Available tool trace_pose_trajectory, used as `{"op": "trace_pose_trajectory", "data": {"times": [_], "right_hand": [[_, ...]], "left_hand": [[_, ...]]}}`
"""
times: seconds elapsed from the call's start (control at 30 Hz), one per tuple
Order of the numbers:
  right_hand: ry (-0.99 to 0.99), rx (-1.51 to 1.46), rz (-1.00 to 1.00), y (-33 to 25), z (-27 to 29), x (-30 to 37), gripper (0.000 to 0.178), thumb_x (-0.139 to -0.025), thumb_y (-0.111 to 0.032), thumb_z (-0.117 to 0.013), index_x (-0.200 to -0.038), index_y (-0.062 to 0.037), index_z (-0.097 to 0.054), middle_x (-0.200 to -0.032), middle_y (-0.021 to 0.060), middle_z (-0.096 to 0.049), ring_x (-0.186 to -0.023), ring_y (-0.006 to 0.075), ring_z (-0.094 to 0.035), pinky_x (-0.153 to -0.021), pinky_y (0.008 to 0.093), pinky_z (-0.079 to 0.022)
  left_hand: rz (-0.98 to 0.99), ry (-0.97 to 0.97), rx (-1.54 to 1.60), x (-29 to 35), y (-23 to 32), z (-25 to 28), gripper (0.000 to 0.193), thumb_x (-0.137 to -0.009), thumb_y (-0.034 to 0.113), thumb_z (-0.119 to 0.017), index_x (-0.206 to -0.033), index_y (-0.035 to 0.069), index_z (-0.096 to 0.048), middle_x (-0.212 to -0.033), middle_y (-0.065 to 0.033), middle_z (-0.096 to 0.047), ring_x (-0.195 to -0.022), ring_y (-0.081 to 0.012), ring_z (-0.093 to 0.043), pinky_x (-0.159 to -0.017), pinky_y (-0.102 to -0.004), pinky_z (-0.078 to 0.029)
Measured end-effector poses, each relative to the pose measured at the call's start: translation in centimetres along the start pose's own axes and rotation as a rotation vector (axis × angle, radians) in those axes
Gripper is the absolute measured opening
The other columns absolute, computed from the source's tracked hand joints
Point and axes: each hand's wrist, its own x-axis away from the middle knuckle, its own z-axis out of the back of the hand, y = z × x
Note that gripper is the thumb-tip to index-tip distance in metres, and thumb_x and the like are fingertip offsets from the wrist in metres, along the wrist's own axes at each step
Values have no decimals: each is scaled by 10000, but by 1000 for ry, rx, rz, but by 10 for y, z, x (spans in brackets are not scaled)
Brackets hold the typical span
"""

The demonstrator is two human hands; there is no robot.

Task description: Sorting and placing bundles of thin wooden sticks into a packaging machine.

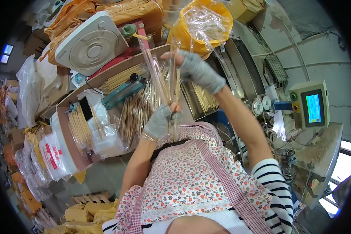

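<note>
My left hand (158, 120), in a grey glove with bare fingertips, is closed around the lower ends of long thin sticks in transparent film sleeves (156, 72). The sleeves stand up from that fist and fan slightly apart. Above it, my right hand (202, 70), gloved the same way and a little blurred, pinches the upper part of one sleeve. Beneath my hands lies a pile of wrapped sticks (133, 113) in a long cardboard tray (68, 128). Bare wooden sticks (119, 79) lie at the tray's far side.
A teal tool (121, 93) and a dark phone-like slab (85, 108) rest in the tray. Behind it are a white fan (93, 50) and a yellow bag (179, 33) of film. Machinery with a control screen (312, 108) stands at right, beside a metal trough of sticks (202, 97).
</note>
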Motion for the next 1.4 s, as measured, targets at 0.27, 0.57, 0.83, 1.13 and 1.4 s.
{"op": "trace_pose_trajectory", "data": {"times": [0.27,0.57,0.83,1.13,1.4], "right_hand": [[-83,-387,-91,23,-21,-14,466,-864,-416,-522,-1150,-49,-541,-888,-5,-605,-700,17,-529,-553,137,-391],[60,-405,-133,54,19,-11,231,-896,-302,-523,-867,-84,-592,-731,-26,-587,-496,19,-409,-433,163,-321],[418,-175,-91,58,0,-11,234,-893,-290,-545,-814,-78,-608,-691,-48,-544,-551,23,-441,-509,179,-373],[400,175,-126,89,-46,38,300,-844,-270,-584,-727,5,-615,-610,33,-580,-552,97,-504,-524,288,-425],[198,612,-132,118,-76,61,289,-839,-265,-557,-754,10,-586,-695,212,-582,-633,376,-569,-584,410,-449]], "left_hand": [[272,-568,507,-20,-11,9,387,-780,440,-649,-755,120,-433,-590,62,-348,-515,-64,-325,-502,-209,-259],[-117,214,-308,-14,-18,-10,191,-899,233,-530,-824,58,-517,-591,53,-434,-507,-57,-411,-466,-221,-339],[-378,632,-612,-9,-28,-18,322,-950,277,-420,-968,-7,-571,-643,7,-533,-546,-50,-457,-476,-223,-364],[-580,732,-844,-7,-22,-9,369,-961,297,-386,-1107,0,-549,-958,-45,-577,-819,-74,-502,-764,-220,-404],[-243,507,-230,3,8,1,415,-938,362,-385,-1138,50,-573,-1008,-49,-594,-888,-88,-539,-716,-223,-446]]}}
